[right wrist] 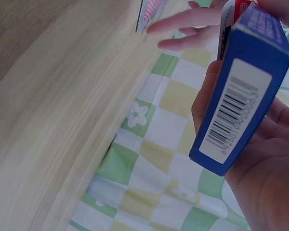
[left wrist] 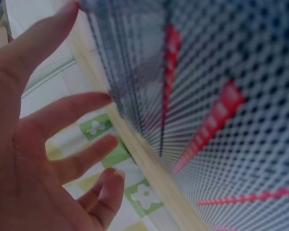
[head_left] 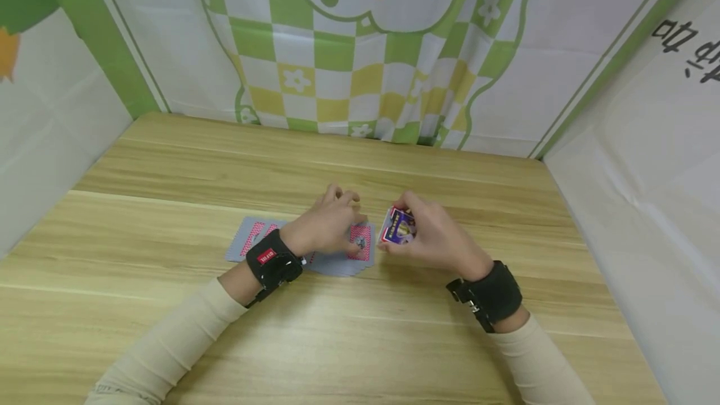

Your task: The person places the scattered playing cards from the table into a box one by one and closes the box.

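Playing cards (head_left: pixel 337 265) lie in an overlapping row on the table, patterned grey and red backs up. My left hand (head_left: pixel 326 227) is over the right part of that row, fingers spread and hiding some cards. In the left wrist view, the thumb and index fingertips appear to touch the edge of the card spread (left wrist: pixel 207 72). Just right of the cards, my right hand (head_left: pixel 435 236) grips a small card box (head_left: pixel 402 229) between thumb and fingers. The right wrist view shows the blue side of the box (right wrist: pixel 207 144) with a white barcode label (right wrist: pixel 236 110).
The wood-grained table (head_left: pixel 315 342) extends around the cards on every side. A green, white and yellow checkered curtain (head_left: pixel 349 80) hangs behind its far edge. White cloth walls (head_left: pixel 635 142) stand at left and right. Each wrist wears a black strap (head_left: pixel 272 264).
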A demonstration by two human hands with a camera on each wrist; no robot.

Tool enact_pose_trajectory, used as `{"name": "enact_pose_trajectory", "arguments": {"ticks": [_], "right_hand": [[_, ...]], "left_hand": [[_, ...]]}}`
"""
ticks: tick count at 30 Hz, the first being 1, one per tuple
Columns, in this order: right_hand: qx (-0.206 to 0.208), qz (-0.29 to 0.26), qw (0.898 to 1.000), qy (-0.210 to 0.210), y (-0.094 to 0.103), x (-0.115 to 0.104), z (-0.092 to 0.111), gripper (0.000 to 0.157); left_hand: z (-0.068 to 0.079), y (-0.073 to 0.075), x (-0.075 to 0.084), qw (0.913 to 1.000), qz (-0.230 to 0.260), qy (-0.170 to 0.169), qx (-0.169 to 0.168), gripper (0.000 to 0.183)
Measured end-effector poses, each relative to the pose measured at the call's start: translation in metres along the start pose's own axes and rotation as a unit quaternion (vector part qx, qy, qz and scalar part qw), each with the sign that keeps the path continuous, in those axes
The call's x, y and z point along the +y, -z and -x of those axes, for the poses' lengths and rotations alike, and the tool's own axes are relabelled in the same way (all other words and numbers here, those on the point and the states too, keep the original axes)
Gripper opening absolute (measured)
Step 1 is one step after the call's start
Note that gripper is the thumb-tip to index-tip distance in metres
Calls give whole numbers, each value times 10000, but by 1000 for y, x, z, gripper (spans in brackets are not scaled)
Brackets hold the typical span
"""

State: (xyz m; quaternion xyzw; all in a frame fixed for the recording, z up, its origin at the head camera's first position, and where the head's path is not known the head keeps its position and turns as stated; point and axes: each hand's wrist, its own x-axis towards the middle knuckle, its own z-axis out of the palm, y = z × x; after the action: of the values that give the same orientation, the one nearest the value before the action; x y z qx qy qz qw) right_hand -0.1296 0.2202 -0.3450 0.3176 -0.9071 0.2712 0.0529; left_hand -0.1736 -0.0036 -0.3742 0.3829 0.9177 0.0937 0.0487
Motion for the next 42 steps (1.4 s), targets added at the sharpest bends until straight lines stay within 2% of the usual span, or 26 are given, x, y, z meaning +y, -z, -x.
{"name": "enact_pose_trajectory", "arguments": {"ticks": [7, 12, 16, 19, 22, 24, 28, 33, 35, 38, 42], "right_hand": [[-5, -52, 10000, 28, -1, 0, 0, 54], [-25, -91, 10000, 22, -1, 0, 0, 54], [-16, -93, 9999, 49, -1, 1, 0, 55], [10, -103, 9999, 93, -1, 1, 0, 55], [41, -118, 9998, 125, -1, 1, 0, 54], [51, -113, 9998, 141, -1, 1, 0, 54], [26, -110, 9998, 137, -1, 1, 0, 54], [-11, -121, 9999, 89, -1, 1, 0, 54], [-14, -100, 9999, 83, -2, 1, 0, 53], [-20, -134, 9998, 123, -3, 1, 0, 54], [-25, -206, 9996, 182, -4, 1, 0, 53]], "left_hand": [[0, -1, 0, 9997, 210, 72, 88, 60], [0, 0, 1, 9991, 324, 253, 104, 63], [-1, 3, 0, 9970, 707, 293, -114, 62], [-1, 6, -3, 9934, 1105, 40, -316, 47], [0, 10, -9, 9861, 1582, -287, -410, 29], [1, 15, -12, 9804, 1901, -349, -394, 22], [4, 27, -19, 9655, 2599, -57, -166, 25], [5, 39, -23, 9264, 3757, 154, 175, 19], [6, 41, -22, 9146, 4035, 175, 214, 19], [5, 40, -19, 9081, 4171, 317, 196, 19], [3, 37, -14, 9108, 4091, 495, 259, 22]]}}
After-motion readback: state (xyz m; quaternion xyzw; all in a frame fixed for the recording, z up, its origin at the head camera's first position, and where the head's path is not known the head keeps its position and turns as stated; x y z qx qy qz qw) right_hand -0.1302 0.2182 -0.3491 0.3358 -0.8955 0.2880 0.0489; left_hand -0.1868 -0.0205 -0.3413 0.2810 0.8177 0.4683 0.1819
